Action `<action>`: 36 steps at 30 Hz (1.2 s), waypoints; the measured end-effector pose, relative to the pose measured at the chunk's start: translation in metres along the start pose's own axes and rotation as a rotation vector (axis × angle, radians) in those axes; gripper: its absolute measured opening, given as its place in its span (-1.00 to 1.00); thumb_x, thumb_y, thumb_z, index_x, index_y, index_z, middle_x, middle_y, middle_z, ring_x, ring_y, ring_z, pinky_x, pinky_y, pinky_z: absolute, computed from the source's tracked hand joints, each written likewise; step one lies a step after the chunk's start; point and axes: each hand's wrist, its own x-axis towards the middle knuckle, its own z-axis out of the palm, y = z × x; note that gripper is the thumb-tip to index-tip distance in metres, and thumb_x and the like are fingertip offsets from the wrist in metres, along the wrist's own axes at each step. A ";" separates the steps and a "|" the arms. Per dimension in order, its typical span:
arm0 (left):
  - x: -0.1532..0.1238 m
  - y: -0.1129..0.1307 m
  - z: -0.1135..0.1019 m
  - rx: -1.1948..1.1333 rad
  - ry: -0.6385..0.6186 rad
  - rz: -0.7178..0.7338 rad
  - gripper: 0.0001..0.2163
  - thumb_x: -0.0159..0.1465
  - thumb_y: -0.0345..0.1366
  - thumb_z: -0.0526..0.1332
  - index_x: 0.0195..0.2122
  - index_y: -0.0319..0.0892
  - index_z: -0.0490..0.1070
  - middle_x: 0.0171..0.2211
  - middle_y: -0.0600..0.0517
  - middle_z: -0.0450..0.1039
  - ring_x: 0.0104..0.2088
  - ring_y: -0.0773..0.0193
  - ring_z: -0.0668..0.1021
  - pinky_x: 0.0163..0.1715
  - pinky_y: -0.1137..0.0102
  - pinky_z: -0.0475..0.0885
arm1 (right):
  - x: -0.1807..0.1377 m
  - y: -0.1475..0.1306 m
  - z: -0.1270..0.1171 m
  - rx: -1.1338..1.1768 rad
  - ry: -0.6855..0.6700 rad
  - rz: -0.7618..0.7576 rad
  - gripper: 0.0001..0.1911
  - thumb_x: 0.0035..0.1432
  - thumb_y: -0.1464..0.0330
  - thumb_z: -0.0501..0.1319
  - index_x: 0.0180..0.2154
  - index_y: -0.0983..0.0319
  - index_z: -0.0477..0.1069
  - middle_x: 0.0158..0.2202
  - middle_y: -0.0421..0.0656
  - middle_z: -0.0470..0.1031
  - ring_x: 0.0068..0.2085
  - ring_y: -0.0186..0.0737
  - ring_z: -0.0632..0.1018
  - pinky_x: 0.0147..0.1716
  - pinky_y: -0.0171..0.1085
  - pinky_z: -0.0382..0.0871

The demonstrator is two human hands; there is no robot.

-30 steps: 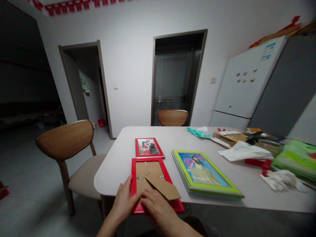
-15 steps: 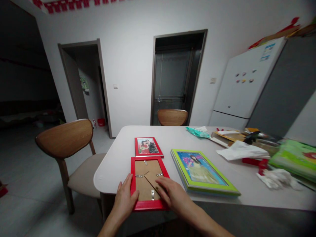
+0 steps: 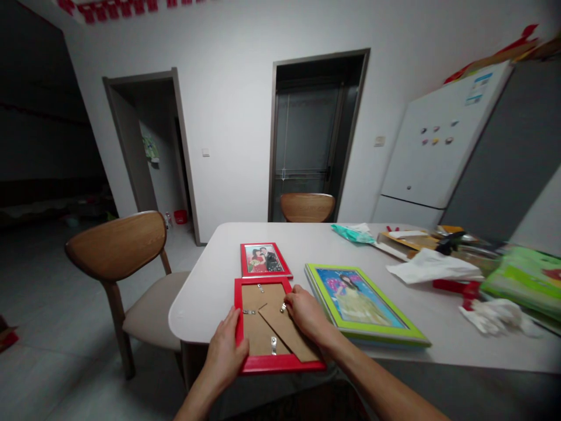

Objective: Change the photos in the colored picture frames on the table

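Note:
A red picture frame (image 3: 284, 363) lies face down at the table's near edge, its brown backboard (image 3: 258, 336) showing. My left hand (image 3: 228, 345) grips its left side, thumb over the rim and fingers along the outer edge. My right hand (image 3: 309, 313) is closed at the right rim, fingertips pinched on a small metal clip (image 3: 283, 307). Similar clips sit at the top (image 3: 260, 288), left (image 3: 249, 312) and bottom (image 3: 274, 345) of the backboard. The brown stand flap (image 3: 291, 336) slants towards the lower right, partly beneath my right hand.
Beyond it lies another red frame (image 3: 288, 276) with a couple's photo. Stacked green-edged frames (image 3: 372, 334) are on the right. Farther right are white paper (image 3: 433, 267), white gloves (image 3: 499, 320) and a green package (image 3: 523, 275). Wooden chairs (image 3: 116, 245) stand at the left and far side.
My right hand has moved from over the stand flap up to the clip on the right, uncovering more of the flap. My left hand stays on the frame's left side.

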 end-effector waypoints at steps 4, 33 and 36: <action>0.001 -0.005 0.005 0.034 0.014 0.003 -0.47 -0.01 -0.36 0.03 0.05 -0.36 0.12 0.09 -0.12 0.13 0.09 0.24 0.19 0.09 0.40 0.00 | 0.005 0.000 0.005 -0.054 0.036 -0.021 -0.75 0.04 0.43 -0.02 -0.40 0.28 0.43 -0.32 -0.03 0.39 -0.29 -0.22 0.37 -0.33 -0.35 0.16; 0.003 -0.011 0.011 0.102 0.014 0.039 -0.49 0.00 -0.38 0.00 0.04 -0.36 0.13 0.08 -0.12 0.16 0.08 0.24 0.22 0.08 0.39 0.04 | 0.017 -0.055 0.029 0.237 -0.039 -0.210 -0.77 0.00 0.25 0.09 -0.36 0.20 0.45 -0.30 -0.13 0.41 -0.23 -0.25 0.37 -0.25 -0.35 0.14; 0.003 -0.011 0.012 0.109 0.000 0.040 -0.49 0.01 -0.38 -0.01 0.04 -0.38 0.13 0.08 -0.14 0.15 0.08 0.23 0.21 0.08 0.37 0.03 | 0.019 -0.063 0.030 0.218 -0.030 -0.136 -0.81 -0.01 0.31 0.10 -0.40 0.23 0.45 -0.34 -0.10 0.42 -0.25 -0.24 0.38 -0.26 -0.34 0.15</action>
